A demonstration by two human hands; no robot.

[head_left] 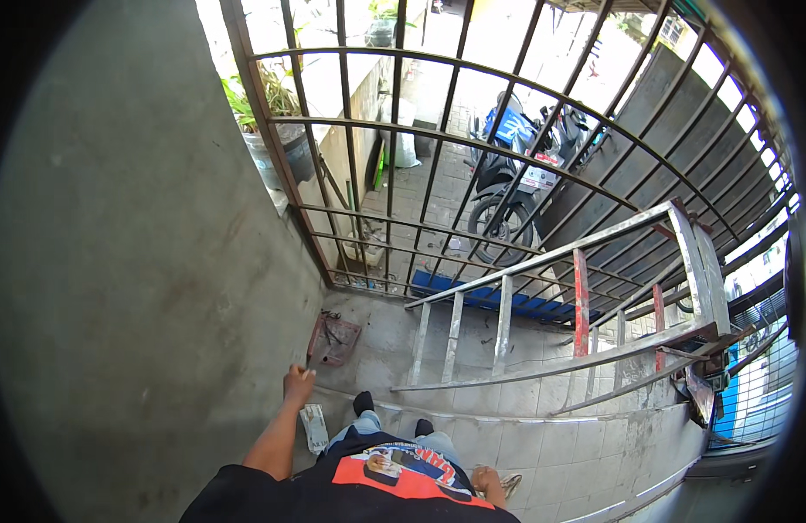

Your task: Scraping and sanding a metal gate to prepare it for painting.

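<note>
My left hand (298, 383) is held out beside the grey wall, fingers closed. A short, thin dark piece shows at its fingertips, too small to name. Just beyond it on the floor lies a shallow reddish tray (349, 353) with dark tool-like pieces in it. A whitish packet with printing (315, 428) lies below my left hand, near my foot. My right hand (487, 479) is low beside my right thigh, partly hidden by my black shirt. Its fingers look curled, and a crumpled beige thing (511, 485) shows right beside it; whether I grip it is unclear.
A worn metal stepladder (505, 322) with some red rungs lies on its side across the floor to the right. Ahead stands a brown barred gate (459, 139), with a blue plank (490, 298) along its foot. Beyond it is a parked motorcycle (507, 209). A plain wall (141, 261) borders the left.
</note>
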